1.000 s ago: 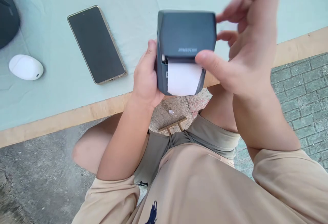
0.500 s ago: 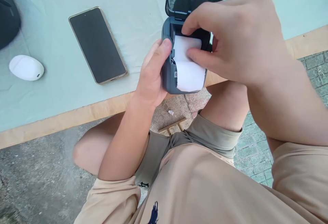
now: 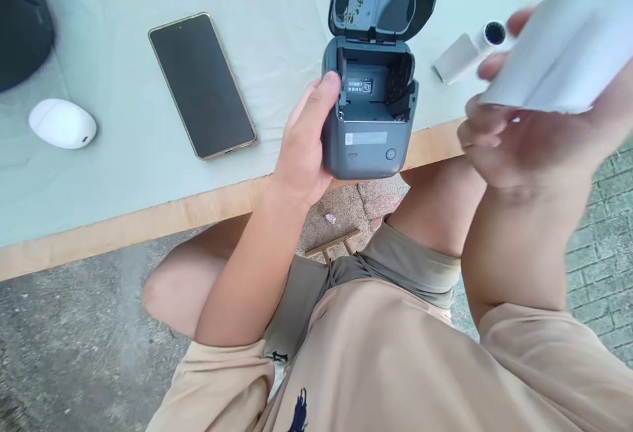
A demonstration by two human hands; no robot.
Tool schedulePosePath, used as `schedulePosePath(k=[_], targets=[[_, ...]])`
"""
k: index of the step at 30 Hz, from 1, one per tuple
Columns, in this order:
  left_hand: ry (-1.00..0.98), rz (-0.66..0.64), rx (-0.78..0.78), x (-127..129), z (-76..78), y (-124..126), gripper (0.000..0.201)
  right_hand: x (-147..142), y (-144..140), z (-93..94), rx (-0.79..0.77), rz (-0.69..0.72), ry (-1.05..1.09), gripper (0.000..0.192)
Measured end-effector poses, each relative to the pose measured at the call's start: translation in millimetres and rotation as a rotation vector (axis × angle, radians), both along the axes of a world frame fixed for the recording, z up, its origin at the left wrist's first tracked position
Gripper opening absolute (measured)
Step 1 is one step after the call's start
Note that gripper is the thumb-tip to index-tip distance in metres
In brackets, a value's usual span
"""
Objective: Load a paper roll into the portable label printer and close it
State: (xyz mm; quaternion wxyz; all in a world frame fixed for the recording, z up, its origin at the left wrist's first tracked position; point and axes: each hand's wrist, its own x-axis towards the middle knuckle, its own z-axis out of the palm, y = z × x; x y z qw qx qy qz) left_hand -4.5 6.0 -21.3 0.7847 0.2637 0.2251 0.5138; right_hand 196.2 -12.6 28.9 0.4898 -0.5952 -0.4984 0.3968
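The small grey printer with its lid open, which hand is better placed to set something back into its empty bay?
Probably the right hand: it holds the paper, while the left hand grips the printer.

A single view, from the person's head, looks steeply down and forward, close over the lap. The near edge of the tabletop [image 3: 148, 221] crosses the middle of the frame on a slant, rising to the right. Its far edge and corners lie outside the view. Below that edge the ground fills the lower corners. The right side looks blurred, probably from motion.
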Motion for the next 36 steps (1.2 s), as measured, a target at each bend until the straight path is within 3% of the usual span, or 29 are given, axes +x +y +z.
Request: schedulePosePath(k=[3, 6, 9, 13, 16, 18, 21, 24, 28, 30, 33, 36], targets=[[0.031, -0.025, 0.014, -1, 3.2, 1, 0.031, 6, -3, -31.2, -0.06, -0.114, 0.21, 0.046], [0.043, -0.043, -0.007, 0, 5.6, 1, 0.028, 6, -5, -45.1, 0.024, -0.084, 0.115, 0.033], [0.025, -0.021, -0.023, 2, 5.9, 1, 0.023, 4, -4, -43.7, 0.14, -0.042, -0.176, 0.03], [0.027, 0.013, -0.003, 3, 3.6, 0, 0.033, 2, 3, -38.7, 0.285, 0.045, -0.553, 0.039], [0.068, 0.038, -0.004, 3, 4.1, -1, 0.037, -1, 8, -42.2, 0.293, 0.095, -0.672, 0.052], [0.073, 0.035, -0.013, 3, 6.5, -1, 0.033, -2, 9, -46.6, 0.254, 0.098, -0.751, 0.051], [0.055, 0.015, -0.024, 4, 11.4, -1, 0.029, -4, 12, -51.4, 0.239, 0.105, -0.823, 0.041], [0.055, 0.004, -0.037, 5, 14.7, -1, 0.031, -5, 16, -52.5, 0.321, 0.086, -0.84, 0.031], [0.061, -0.003, -0.053, 5, 15.4, -1, 0.029, -3, 12, -48.7, 0.316, 0.116, -0.784, 0.044], [0.061, -0.005, -0.056, 5, 14.5, -1, 0.029, 2, 5, -44.5, 0.336, 0.051, -0.742, 0.046], [0.082, 0.011, -0.04, 5, 13.0, 0, 0.033, 15, 2, -37.6, 0.449, -0.162, -0.737, 0.034], [0.102, 0.008, -0.05, 5, 12.5, 0, 0.039, 29, 16, -36.4, 0.361, -0.188, -0.801, 0.044]])
